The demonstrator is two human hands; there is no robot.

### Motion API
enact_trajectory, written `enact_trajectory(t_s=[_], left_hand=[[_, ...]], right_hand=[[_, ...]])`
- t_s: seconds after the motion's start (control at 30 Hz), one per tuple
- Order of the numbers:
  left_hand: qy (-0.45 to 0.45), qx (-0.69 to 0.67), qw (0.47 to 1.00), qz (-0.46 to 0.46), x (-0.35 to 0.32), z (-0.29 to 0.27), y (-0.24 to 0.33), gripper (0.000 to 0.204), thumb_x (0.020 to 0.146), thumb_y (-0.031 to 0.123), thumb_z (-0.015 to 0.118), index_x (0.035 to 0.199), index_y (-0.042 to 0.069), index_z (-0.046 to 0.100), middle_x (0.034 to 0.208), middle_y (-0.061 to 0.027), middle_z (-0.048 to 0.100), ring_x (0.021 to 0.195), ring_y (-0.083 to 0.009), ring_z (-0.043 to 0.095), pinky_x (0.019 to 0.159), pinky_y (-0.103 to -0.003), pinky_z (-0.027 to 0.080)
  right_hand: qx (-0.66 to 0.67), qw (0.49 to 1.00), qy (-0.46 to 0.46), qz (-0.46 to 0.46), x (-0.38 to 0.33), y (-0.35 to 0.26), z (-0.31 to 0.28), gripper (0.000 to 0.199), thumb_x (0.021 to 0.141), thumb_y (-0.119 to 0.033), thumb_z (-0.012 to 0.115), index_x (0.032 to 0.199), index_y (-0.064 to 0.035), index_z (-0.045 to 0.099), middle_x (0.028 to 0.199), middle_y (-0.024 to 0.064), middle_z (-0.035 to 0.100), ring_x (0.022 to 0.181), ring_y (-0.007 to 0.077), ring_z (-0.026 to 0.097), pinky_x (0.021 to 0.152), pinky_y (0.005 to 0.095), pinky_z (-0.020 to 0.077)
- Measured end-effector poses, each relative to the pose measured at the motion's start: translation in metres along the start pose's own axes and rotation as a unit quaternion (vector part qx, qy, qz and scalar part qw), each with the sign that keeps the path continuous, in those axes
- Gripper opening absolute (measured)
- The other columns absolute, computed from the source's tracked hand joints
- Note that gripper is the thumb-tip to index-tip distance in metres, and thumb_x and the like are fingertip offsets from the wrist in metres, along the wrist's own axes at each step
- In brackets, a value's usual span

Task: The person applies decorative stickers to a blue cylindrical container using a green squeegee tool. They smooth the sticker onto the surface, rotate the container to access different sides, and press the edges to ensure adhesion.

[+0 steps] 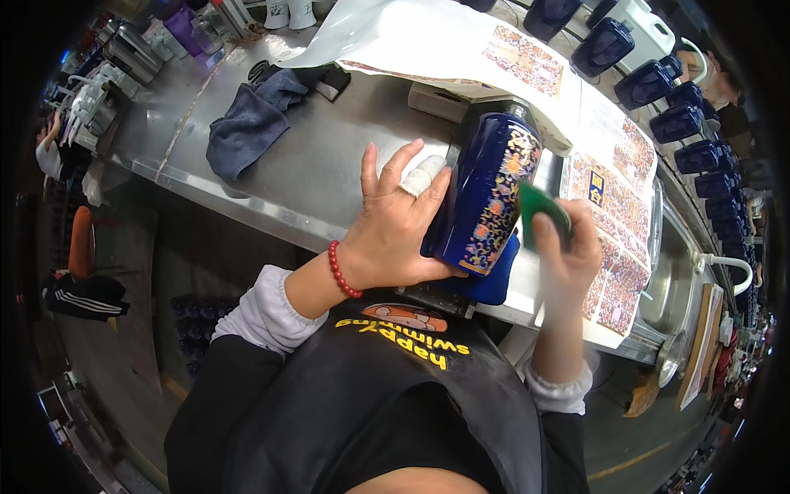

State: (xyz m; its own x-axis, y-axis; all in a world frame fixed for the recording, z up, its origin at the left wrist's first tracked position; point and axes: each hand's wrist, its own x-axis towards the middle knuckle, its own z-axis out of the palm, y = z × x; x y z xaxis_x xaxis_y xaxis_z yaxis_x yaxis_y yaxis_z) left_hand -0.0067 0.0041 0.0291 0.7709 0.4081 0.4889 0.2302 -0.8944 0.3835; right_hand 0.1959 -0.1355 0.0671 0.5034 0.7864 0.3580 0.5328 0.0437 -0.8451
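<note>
Steel grey workbench (313, 173), long, runs across the view, sink basin (658, 288) set into its right end. Big white backing sheet of patterned red-gold decal labels (613, 206) is draped over the bench, many labels unused. Glossy dark-blue ceramic bottle with gold floral label (485, 198) lies tilted on a blue cushion pad (494, 284) at the near bench edge; its label looks already on, so the sticking seems mostly done, smoothing probably left. Left hand (395, 226) open, fingers spread, palm pressed against bottle's side, one finger taped white. Right hand (568, 247) blurred, pinching a small green flat scraper (539, 212) at the bottle's label side. Row of similar dark-blue bottles (658, 90) stands along the far right. Crumpled blue-grey cloth (251, 119) lies far left on bench. Workshop room, clutter at edges, dark floor below.
</note>
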Motion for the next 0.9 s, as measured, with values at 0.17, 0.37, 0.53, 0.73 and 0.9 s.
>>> enact_trajectory(t_s=[0.17,0.37,0.53,0.73,0.9], left_hand=[[0.01,0.02,1.0,-0.002,0.004,-0.004,0.01,0.106,0.071,0.069,0.076,0.134,-0.014,0.053,0.11,-0.0235,0.065,0.144,-0.0429,0.03,0.116,-0.069,-0.003],[0.021,0.026,0.999,0.002,0.003,0.0,0.01,0.106,0.071,0.068,0.077,0.135,-0.013,0.053,0.094,-0.0194,0.067,0.144,-0.0413,0.031,0.115,-0.071,-0.001],[0.047,-0.002,0.999,0.004,0.001,0.005,0.007,0.108,0.069,0.07,0.077,0.136,-0.011,0.053,0.082,-0.016,0.065,0.143,-0.04,0.033,0.115,-0.071,0.0],[0.034,0.001,0.999,-0.003,-0.001,0.006,0.005,0.108,0.068,0.069,0.079,0.136,-0.01,0.053,0.081,-0.0151,0.066,0.143,-0.0386,0.033,0.115,-0.071,0.001],[0.012,-0.025,0.999,-0.018,-0.003,0.011,0.003,0.108,0.067,0.063,0.083,0.142,-0.007,0.048,0.091,-0.0153,0.071,0.143,-0.0397,0.036,0.117,-0.067,0.006]], right_hand=[[0.261,0.949,0.063,0.163,-0.016,0.019,0.014,0.018,0.102,-0.016,0.063,0.108,-0.0007,0.059,0.091,-0.0004,0.064,0.079,0.0031,0.055,0.07,0.0202,0.0463],[0.059,0.993,0.031,0.098,-0.006,0.008,0.018,0.02,0.101,-0.017,0.063,0.109,0.0012,0.062,0.093,0.0049,0.065,0.083,0.0099,0.058,0.076,0.024,0.0485],[0.181,0.974,0.056,0.123,-0.029,0.001,0.021,0.021,0.102,-0.014,0.062,0.116,0.0015,0.058,0.098,0.0025,0.064,0.088,0.0069,0.058,0.08,0.0217,0.0482],[0.053,0.995,0.039,0.081,-0.037,-0.012,0.034,0.024,0.1,-0.017,0.064,0.114,0.0022,0.061,0.095,0.0109,0.067,0.084,0.0163,0.064,0.077,0.0283,0.0516],[-0.012,0.999,-0.036,-0.012,-0.028,-0.032,0.028,0.027,0.098,-0.012,0.064,0.122,-0.0003,0.06,0.098,0.0207,0.073,0.086,0.0324,0.074,0.075,0.0357,0.0565]])
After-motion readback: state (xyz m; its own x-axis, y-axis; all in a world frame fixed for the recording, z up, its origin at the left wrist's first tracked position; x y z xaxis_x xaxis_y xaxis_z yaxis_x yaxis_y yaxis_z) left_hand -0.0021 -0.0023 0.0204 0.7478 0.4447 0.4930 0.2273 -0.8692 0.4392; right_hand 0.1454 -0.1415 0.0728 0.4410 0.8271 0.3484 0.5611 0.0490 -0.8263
